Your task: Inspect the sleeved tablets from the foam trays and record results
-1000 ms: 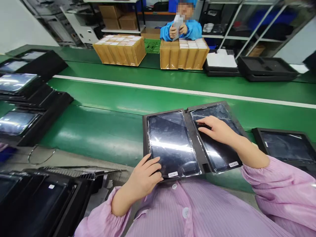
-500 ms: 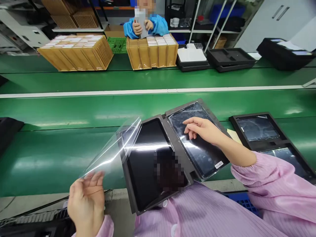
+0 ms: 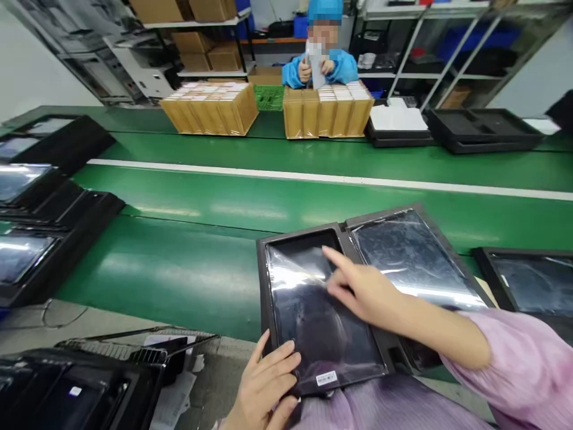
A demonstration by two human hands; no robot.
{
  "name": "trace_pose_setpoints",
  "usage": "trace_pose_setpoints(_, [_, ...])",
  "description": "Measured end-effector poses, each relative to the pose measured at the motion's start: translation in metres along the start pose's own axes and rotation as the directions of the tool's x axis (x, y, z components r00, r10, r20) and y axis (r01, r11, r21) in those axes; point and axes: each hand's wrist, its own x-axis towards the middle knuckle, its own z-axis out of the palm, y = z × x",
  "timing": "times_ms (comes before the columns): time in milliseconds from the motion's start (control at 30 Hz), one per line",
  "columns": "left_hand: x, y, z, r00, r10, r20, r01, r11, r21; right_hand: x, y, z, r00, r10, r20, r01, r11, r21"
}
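Observation:
A black two-compartment tray [image 3: 262, 280] sits at the belt's near edge, with a dark flat screen panel in each compartment. Clear film [image 3: 308, 310] lies wrinkled and shiny over the left panel, with a white barcode label [image 3: 326, 378] near its lower edge. My left hand [image 3: 268, 382] is open, fingers spread at the tray's lower left corner, touching its edge. Above the film is my right hand [image 3: 358, 283], its index finger stretched out and the others loosely bent; contact with the film cannot be made out. The right panel [image 3: 412, 257] is partly behind my right forearm.
More black trays with panels stand at the left [image 3: 54, 251] and right [image 3: 532, 280]. Across the green belt [image 3: 188, 275], a person in blue holds a whitish item behind cardboard-divided boxes [image 3: 329, 113]. Stacked trays [image 3: 67, 382] fill the lower left.
The film was raised at the left by my left hand; now it lies over the left panel. My left hand came right to the tray corner; my right hand went from right panel to left.

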Motion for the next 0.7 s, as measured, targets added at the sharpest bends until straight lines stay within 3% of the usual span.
trace_pose_setpoints(67, [0.003, 0.003, -0.001, 0.999, 0.032, -0.019, -0.031, 0.999, 0.032, -0.024, -0.006, -0.004, 0.95, -0.223, 0.217, 0.21, 0.974, 0.079])
trace_pose_setpoints(100, [0.005, 0.005, -0.002, 0.999, 0.036, -0.024, -0.036, 0.999, 0.039, -0.035, -0.009, -0.01, 0.906, -0.273, 0.322, 0.236, 0.96, 0.149])
trace_pose_setpoints(167, [0.005, 0.007, -0.002, 1.0, 0.025, -0.014, -0.024, 0.998, 0.054, -0.052, -0.01, -0.025, 0.84, -0.288, 0.46, 0.174, 0.945, 0.276])
trace_pose_setpoints(200, [0.004, 0.008, -0.002, 1.0, 0.018, -0.001, -0.018, 0.998, 0.063, -0.058, -0.009, -0.033, 0.832, -0.275, 0.483, 0.123, 0.939, 0.322])
trace_pose_setpoints(300, [0.003, 0.012, -0.003, 0.999, -0.008, 0.045, 0.002, 0.992, 0.125, -0.069, 0.002, -0.049, 0.891, -0.161, 0.425, -0.009, 0.928, 0.371])
trace_pose_setpoints(433, [0.023, 0.024, -0.006, 0.998, -0.055, 0.038, 0.041, 0.953, 0.299, -0.081, 0.02, -0.052, 0.969, 0.082, 0.232, -0.135, 0.965, 0.223])
trace_pose_setpoints(567, [0.076, 0.033, 0.002, 0.973, -0.165, 0.16, 0.057, 0.848, 0.528, -0.09, 0.031, -0.053, 0.978, 0.204, 0.044, -0.208, 0.968, 0.136])
trace_pose_setpoints(700, [0.152, 0.016, 0.026, 0.889, -0.392, 0.238, 0.18, 0.776, 0.605, -0.097, 0.035, -0.065, 0.972, 0.229, -0.058, -0.217, 0.963, 0.159])
